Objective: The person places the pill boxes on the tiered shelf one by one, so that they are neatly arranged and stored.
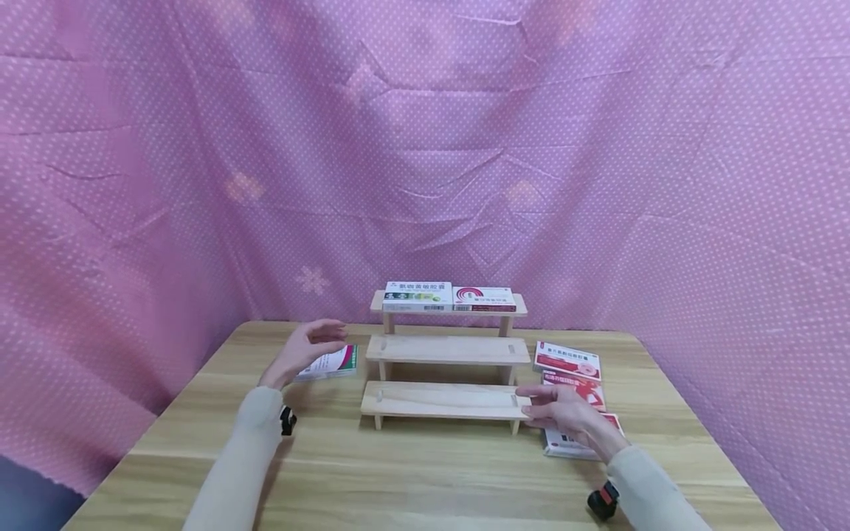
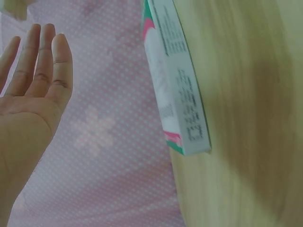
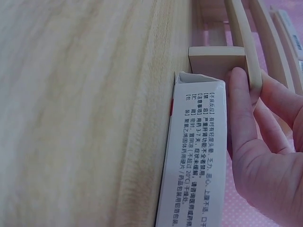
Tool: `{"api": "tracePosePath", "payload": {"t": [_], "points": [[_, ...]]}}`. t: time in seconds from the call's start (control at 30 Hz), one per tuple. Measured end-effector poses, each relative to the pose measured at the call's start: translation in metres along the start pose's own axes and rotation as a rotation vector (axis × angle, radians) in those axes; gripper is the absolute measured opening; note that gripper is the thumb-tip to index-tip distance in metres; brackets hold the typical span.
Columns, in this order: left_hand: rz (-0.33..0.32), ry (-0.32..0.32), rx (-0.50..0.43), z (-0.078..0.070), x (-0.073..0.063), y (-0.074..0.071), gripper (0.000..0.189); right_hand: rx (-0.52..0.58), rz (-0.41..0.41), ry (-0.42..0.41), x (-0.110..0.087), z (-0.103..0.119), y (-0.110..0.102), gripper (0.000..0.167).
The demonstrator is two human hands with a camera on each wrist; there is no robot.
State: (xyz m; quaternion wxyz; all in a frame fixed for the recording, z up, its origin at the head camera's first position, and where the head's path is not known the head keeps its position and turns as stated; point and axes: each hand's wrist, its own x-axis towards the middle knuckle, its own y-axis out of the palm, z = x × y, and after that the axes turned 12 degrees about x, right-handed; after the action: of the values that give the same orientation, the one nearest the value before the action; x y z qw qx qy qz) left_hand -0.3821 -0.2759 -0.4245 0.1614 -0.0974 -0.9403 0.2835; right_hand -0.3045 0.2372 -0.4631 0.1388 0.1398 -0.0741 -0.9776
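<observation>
A three-tier wooden display stand (image 1: 438,398) stands on the table. At the right end of its lowest shelf (image 3: 246,42), my right hand (image 1: 561,413) pinches the board, thumb by the leg and fingers across the other face. Right beside that thumb lies a white medicine box (image 3: 194,151) with printed text, partly covered by the hand in the head view. My left hand (image 1: 312,346) hovers with relaxed fingers over a white, green and pink medicine box (image 1: 339,361) left of the stand. Its palm (image 2: 23,118) shows bare in the left wrist view.
On the top shelf sit a white-and-green medicine box (image 1: 417,295) and a white-and-red one (image 1: 485,298). To the stand's right lie another white-and-red box (image 1: 567,358) and a red box (image 1: 578,387). A pink dotted cloth (image 1: 425,184) hangs behind the wooden table (image 1: 412,479).
</observation>
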Motion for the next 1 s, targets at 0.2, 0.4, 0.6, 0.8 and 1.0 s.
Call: {"api": "tracePosePath", "payload": {"t": [0.2, 0.4, 0.6, 0.8, 1.0], "points": [[0.022, -0.061, 0.033, 0.014, -0.007, -0.005, 0.058, 0.006, 0.025, -0.015, 0.001, -0.001, 0.000, 0.050], [0.020, -0.087, 0.172, 0.024, -0.010, -0.007, 0.057, -0.022, -0.017, -0.002, 0.001, 0.000, 0.000, 0.047], [0.014, -0.169, 0.220, 0.036, -0.015, -0.008, 0.061, -0.018, -0.031, 0.010, 0.000, 0.000, 0.002, 0.047], [0.044, -0.285, 0.265, 0.050, -0.018, -0.011, 0.066, -0.020, -0.008, 0.008, -0.001, 0.000, 0.004, 0.050], [0.108, -0.306, 0.304, 0.056, -0.013, -0.010, 0.071, -0.023, -0.018, 0.003, -0.001, 0.000, 0.001, 0.048]]}}
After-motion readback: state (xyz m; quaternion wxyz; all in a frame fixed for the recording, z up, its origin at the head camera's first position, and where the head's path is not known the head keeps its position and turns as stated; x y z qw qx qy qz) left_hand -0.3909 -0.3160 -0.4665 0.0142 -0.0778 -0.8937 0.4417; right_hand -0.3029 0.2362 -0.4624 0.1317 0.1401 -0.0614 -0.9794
